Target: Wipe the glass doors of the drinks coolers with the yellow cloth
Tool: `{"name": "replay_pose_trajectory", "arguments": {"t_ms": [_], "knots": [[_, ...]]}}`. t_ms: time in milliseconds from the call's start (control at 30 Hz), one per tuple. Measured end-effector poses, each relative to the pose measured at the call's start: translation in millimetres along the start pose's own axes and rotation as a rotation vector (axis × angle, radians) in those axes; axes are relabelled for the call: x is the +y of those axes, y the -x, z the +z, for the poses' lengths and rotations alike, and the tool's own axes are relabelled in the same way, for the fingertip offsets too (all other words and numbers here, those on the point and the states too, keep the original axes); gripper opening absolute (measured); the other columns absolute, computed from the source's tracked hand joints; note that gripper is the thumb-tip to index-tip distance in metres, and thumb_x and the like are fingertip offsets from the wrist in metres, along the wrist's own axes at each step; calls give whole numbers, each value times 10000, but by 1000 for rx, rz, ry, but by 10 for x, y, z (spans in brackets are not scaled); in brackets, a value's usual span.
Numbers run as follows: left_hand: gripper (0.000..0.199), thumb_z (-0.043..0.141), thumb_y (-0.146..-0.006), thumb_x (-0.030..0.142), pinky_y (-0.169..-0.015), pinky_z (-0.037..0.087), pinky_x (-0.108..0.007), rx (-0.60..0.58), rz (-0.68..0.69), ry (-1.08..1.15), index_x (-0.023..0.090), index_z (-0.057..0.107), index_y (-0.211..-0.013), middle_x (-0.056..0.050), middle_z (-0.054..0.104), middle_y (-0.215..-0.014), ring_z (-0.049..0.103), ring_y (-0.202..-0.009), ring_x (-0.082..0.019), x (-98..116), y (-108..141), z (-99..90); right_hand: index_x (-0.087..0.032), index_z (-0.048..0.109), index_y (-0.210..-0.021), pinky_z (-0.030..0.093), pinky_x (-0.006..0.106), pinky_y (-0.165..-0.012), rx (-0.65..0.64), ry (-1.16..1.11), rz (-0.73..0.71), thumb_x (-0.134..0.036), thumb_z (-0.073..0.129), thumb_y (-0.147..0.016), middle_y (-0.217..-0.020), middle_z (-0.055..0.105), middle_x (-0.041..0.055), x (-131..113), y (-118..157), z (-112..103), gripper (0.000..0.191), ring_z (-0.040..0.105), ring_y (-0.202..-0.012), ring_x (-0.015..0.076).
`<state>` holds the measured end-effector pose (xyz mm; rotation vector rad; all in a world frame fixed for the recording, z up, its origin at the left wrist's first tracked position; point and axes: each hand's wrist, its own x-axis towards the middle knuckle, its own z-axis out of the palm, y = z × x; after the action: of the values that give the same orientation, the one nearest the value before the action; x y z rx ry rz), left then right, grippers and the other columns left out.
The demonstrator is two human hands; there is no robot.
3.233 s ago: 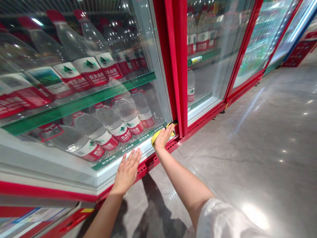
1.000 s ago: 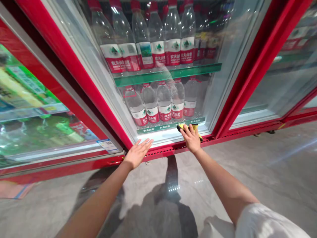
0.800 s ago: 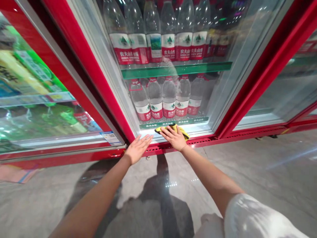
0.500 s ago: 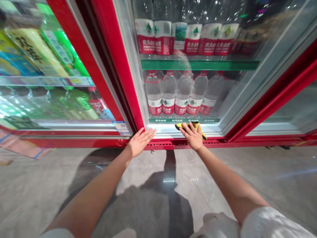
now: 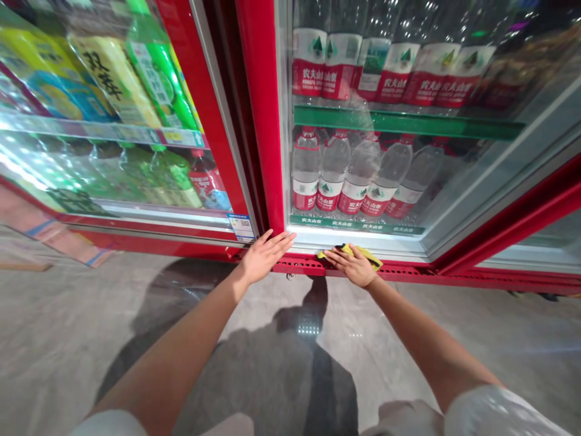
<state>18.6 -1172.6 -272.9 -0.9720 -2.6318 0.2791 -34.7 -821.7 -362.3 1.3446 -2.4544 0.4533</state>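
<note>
One cloth (image 5: 370, 257) lies beneath our right hand (image 5: 353, 265), spread and unclenched; our left hand (image 5: 267, 255), likewise released, rests left of it against the frame (image 5: 265, 139). Bottles (image 5: 331, 175) stand beyond both.

White short sleeves (image 5: 492, 409) leave the forearms (image 5: 426, 336), left hand (image 5: 265, 258) and right hand (image 5: 358, 268) bare; pale greyish clothing (image 5: 408, 419) shows between.

Between the left hand (image 5: 267, 257) and the right hand (image 5: 354, 265), a short stretch of perforated red rail (image 5: 305, 264) is left unobstructed; a second gap is found between the yellow cloth (image 5: 371, 259) and the slanting red frame (image 5: 508, 221). At left, the white sill (image 5: 394, 241) is bounded by the red upright (image 5: 263, 121). The bottles (image 5: 351, 172) are barred by the glass pane (image 5: 458, 172). Open floor (image 5: 290, 357) is seen between the forearms (image 5: 190, 339).
</note>
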Motion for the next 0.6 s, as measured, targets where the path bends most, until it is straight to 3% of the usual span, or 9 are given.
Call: {"name": "replay_pose_trajectory", "arguments": {"t_ms": [100,167,233,333,433,500,600], "knots": [[729,346,-883,43,-1281,228,-458,-6,-7,-4,285,337,-1571,-7,400,-1633,245,-1550,-123,15,-10,-13,-345,408,-1545,178,397,-1292,-77,-23,-24,-150,345,-974,-1574,468,-93,-312,-526,147,607,417,-1474,129],[724,345,-883,45,-1272,253,-451,-9,5,-5,300,359,-1560,4,404,-1632,264,-1544,-125,19,-15,-1,-347,351,-1572,166,408,-1298,-168,-39,-32,-142,344,-974,-1601,412,-106,-402,-711,170,632,383,-1495,126],[730,342,-886,41,-1270,255,-438,-8,12,-7,307,351,-1566,13,399,-1634,276,-1540,-126,11,-10,22,-360,331,-1577,169,385,-1297,-156,-30,-62,-141,352,-977,-1596,416,-108,-325,-637,119,640,405,-1480,114],[728,345,-901,47,-1279,226,-441,-4,3,-11,276,303,-1591,0,390,-1637,267,-1546,-129,-20,15,48,-390,363,-1560,132,269,-1281,-9,9,-108,-186,370,-998,-1529,517,-103,-19,-173,-30,598,477,-1420,69],[729,356,-903,45,-1291,192,-432,16,-4,-4,256,289,-1598,-2,394,-1631,260,-1549,-126,-52,45,38,-404,418,-1535,63,208,-1258,37,25,-90,-202,334,-1013,-1470,587,-76,191,207,-118,566,460,-1427,54],[740,369,-897,38,-1297,175,-414,33,-9,-1,258,287,-1599,5,402,-1626,259,-1548,-117,-65,59,12,-398,416,-1537,67,238,-1268,51,33,-81,-196,334,-1014,-1488,573,-64,155,183,-80,567,432,-1451,73],[728,372,-904,37,-1302,163,-402,42,-8,-7,239,287,-1599,2,402,-1624,251,-1549,-111,-70,65,-29,-373,375,-1561,156,354,-1297,17,23,-92,-174,364,-999,-1554,498,-70,-135,-247,82,596,441,-1459,127]]}}
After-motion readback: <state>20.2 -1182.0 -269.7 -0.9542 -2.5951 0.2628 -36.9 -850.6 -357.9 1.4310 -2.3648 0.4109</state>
